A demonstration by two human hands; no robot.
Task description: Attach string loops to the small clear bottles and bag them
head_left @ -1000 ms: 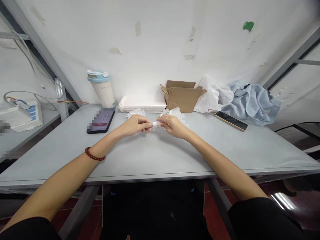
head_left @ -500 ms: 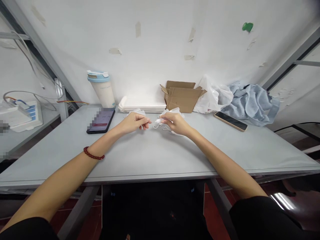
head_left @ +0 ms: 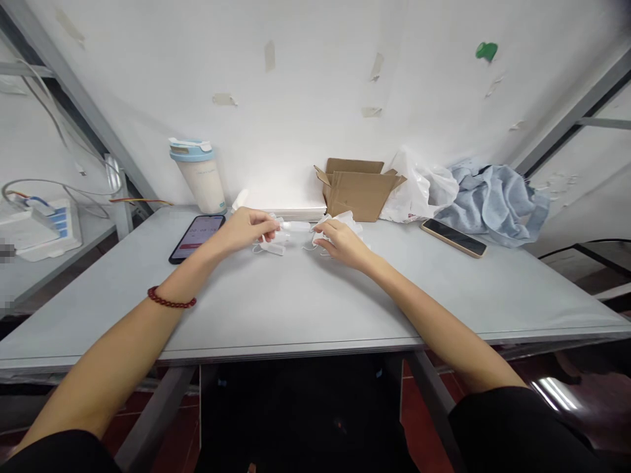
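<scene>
The left hand (head_left: 248,230) pinches a slim white piece (head_left: 296,226) above the tabletop (head_left: 303,302). Whether the right hand (head_left: 344,242) grips it, I can't tell.

A: What sort of place?
B: Looks like a small workshop station. Plain grey bench (head_left: 296,309), bare metal frames (head_left: 91,125) either side, loose wires (head_left: 140,200) at left, open cardboard box (head_left: 357,197).
A: Office, maybe?
B: Can't rule it out, but white wall (head_left: 315,39) carries torn tape scraps (head_left: 225,100), floor (head_left: 172,433) is red tile.
</scene>
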